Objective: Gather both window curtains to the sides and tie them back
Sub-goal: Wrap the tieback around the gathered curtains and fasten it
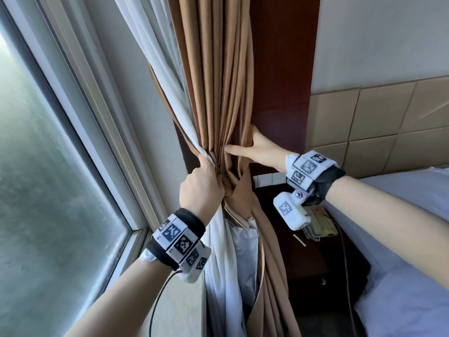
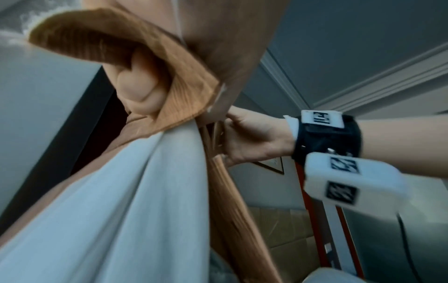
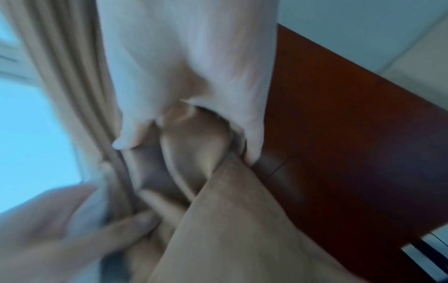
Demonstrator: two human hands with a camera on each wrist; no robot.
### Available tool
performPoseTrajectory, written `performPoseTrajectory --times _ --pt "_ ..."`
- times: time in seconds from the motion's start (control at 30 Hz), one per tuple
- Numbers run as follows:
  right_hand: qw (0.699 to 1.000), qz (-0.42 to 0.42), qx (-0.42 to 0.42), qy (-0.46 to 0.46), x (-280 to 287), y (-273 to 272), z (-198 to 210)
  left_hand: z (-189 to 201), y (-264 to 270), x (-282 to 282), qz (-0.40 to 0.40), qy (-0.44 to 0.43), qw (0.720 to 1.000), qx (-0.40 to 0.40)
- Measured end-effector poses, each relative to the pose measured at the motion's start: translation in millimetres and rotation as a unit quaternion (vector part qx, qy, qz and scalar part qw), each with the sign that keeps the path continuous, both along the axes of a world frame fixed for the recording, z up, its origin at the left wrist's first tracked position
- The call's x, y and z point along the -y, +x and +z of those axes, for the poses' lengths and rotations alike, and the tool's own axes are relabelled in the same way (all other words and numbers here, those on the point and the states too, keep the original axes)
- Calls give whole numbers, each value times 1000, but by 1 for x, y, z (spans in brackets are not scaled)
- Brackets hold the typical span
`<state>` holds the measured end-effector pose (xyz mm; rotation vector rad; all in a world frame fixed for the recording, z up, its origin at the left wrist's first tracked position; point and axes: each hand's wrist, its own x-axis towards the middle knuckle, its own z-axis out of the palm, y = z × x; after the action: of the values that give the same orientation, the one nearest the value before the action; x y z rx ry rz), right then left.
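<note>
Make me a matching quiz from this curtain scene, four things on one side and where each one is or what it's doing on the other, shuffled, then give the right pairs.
Things:
1. left hand
2. right hand
3. white sheer curtain
4. telephone

States or places:
A. on the dark bedside table
B. hangs between the window and the brown curtain
C. grips the gathered curtains at the tie-back
D. fingers behind the brown folds, thumb pressing on the front

Pairs: 1-C, 2-D, 3-B, 4-A
</note>
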<state>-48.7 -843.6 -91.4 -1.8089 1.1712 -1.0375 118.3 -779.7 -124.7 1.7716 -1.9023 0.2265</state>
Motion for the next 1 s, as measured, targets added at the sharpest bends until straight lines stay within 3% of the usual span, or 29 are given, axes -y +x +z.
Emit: performPoseTrajectory --times 0.1,0.13,0.2,0.27,0.3,0.4,0.5,0.67,0.73,0.87,1.0 --pt "966 -93 10 -240 -30 -4 -22 -1 -4 3 -1 -3 1000 -4" --pt "941 -81 -14 -330 -43 -6 -30 -1 -6 4 -2 -4 1000 -4" --pt "887 1 -141 -440 -63 -9 -47 0 -6 4 -3 -2 1000 -2" --pt "842 85 -289 -448 -63 -13 -64 -1 -6 3 -8 1 1000 -4" --pt "826 104 -323 -449 -57 -16 -70 -1 -5 2 -11 1 1000 -13" --pt "798 148 -351 -467 -41 -16 -76 -4 -2 1 -34 -13 997 -63" --pt "738 174 -406 -511 -28 -11 -79 -9 1 -1 -47 -40 992 -112" --pt "680 179 -394 -592 -26 10 -76 -12 0 -4 -71 -41 982 -170" --pt "686 164 -381 -598 -24 16 -77 -15 2 -7 -83 -32 980 -180" --pt "765 163 -312 -539 -17 21 -78 -29 20 -21 -135 -5 974 -184" --pt "809 149 -313 -475 -15 32 -77 -26 28 -43 -155 24 966 -205"
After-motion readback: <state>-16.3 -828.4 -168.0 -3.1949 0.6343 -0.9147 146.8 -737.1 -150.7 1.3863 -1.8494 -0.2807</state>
